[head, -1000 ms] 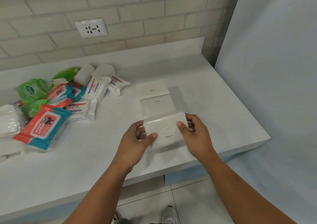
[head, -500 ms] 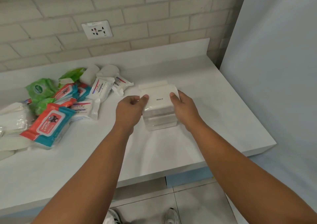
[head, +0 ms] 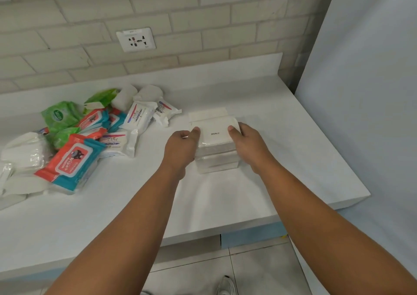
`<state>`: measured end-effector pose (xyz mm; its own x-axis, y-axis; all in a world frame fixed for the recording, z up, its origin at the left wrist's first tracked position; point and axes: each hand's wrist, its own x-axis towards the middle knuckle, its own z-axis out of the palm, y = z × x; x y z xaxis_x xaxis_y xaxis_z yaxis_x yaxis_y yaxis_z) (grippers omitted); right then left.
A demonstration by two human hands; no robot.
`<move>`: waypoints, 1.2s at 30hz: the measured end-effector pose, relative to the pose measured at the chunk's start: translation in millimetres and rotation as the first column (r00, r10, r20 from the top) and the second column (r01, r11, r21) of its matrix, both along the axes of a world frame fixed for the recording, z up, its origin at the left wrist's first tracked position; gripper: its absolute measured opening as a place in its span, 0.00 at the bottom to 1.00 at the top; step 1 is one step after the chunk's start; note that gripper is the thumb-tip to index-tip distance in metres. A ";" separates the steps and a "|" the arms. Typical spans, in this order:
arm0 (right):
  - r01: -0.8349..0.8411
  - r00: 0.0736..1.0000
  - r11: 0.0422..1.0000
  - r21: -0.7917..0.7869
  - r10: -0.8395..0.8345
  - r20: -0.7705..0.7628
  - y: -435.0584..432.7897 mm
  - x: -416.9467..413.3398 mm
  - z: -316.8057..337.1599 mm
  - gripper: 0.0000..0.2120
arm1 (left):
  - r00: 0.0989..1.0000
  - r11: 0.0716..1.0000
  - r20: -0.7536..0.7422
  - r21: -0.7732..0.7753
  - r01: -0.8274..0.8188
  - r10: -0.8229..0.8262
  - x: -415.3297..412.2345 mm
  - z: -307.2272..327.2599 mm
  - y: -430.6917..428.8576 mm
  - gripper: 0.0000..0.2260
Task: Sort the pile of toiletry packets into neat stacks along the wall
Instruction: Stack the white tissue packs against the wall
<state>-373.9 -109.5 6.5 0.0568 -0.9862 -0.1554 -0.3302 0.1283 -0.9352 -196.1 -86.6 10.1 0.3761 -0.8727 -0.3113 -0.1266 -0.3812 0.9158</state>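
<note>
A white tissue packet (head: 215,134) with a small printed date lies on top of a stack of white packets (head: 216,161) on the white counter (head: 282,136). My left hand (head: 180,145) grips its left end and my right hand (head: 248,143) its right end, thumbs on top. Another white packet (head: 207,114) lies flat just behind the stack. To the left lies the loose pile: green wipes packets (head: 59,115), red-and-teal wipes packs (head: 71,161), Dove packets (head: 137,116) and plain white packs (head: 24,153).
A brick wall with a white power socket (head: 135,39) runs behind the counter's low backsplash. A pale panel (head: 365,91) closes off the right side. The counter's front edge drops to a tiled floor, where a shoe (head: 225,286) shows.
Both hands carried the white packet from near the counter's front edge away from me and onto the other white packets. Over the last half second they have barely moved.
</note>
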 end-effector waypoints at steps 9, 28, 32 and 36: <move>-0.017 0.962 0.892 -0.452 -0.108 -0.249 16.6 51.9 38.2 0.21 | 0.982 0.991 0.171 -0.114 -0.066 0.085 72.1 13.9 40.5 0.19; -0.548 0.812 0.793 -0.267 0.427 -0.399 69.7 404.8 -3.7 0.19 | 0.834 0.962 0.487 -0.210 -0.177 0.260 382.6 -24.5 127.8 0.06; -0.545 0.817 0.796 -0.263 0.433 -0.382 66.6 461.2 -14.5 0.18 | 0.781 0.966 0.568 -0.171 -0.196 0.259 445.5 -34.2 128.0 0.09; -0.605 0.775 0.739 -0.297 0.461 -0.432 69.6 501.4 -27.9 0.19 | 0.661 0.984 0.728 -0.130 -0.125 0.181 492.8 -44.0 125.1 0.18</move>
